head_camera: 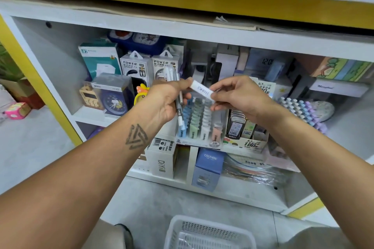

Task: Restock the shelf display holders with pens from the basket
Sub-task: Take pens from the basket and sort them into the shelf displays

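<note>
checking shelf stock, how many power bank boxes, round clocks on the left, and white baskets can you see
power bank boxes: 2
round clocks: 1
white baskets: 1
total: 4

2 hands, 1 basket, 2 power bank boxes

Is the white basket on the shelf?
No, the white basket sits on the floor below the shelf, near the person's legs.
</note>
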`<state>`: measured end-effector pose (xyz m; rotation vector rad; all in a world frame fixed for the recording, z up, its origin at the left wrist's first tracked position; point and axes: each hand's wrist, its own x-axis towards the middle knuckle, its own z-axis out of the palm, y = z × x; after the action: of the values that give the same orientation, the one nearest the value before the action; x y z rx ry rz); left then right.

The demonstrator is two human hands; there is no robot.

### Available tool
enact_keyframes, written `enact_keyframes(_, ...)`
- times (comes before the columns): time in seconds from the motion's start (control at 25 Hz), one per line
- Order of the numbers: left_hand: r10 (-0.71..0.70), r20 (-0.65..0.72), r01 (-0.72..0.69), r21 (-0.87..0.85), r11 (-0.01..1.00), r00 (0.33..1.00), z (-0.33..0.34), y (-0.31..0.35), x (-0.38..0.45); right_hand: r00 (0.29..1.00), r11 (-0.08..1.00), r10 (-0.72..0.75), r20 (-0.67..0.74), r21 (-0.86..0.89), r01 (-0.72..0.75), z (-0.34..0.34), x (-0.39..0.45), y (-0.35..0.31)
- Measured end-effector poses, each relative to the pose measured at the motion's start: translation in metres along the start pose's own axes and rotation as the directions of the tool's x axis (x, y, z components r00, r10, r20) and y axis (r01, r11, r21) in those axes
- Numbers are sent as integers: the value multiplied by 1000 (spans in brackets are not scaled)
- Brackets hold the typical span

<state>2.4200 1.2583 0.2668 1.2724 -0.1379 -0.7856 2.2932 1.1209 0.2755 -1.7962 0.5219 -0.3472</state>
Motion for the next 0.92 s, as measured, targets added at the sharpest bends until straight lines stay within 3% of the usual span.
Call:
enact_keyframes(0.2, -139, 117, 132, 62, 989, 983, 10, -11, -8, 985, 990, -127, -120, -77, 119, -13, 3, 6)
enact_keyframes(0.36, -122, 73, 111, 130, 985, 990, 12, -12, -7, 972, 953, -197, -128, -258, 159, -20, 5, 4)
enact_keyframes(0.52, -183, 126, 174, 83, 981, 975, 7, -8, -8, 945, 683, -326, 2, -691, 237, -28, 2, 1)
enact_keyframes(0.76, -237, 189, 243, -5, 970, 953, 8, -3, -15, 958, 415, -246, 145, -878, 239, -15, -6, 9)
enact_keyframes(0.92, -247, 218, 245, 37, 969, 944, 9, -4, -19, 955, 370, -206, 214, -886, 279, -3, -9, 15)
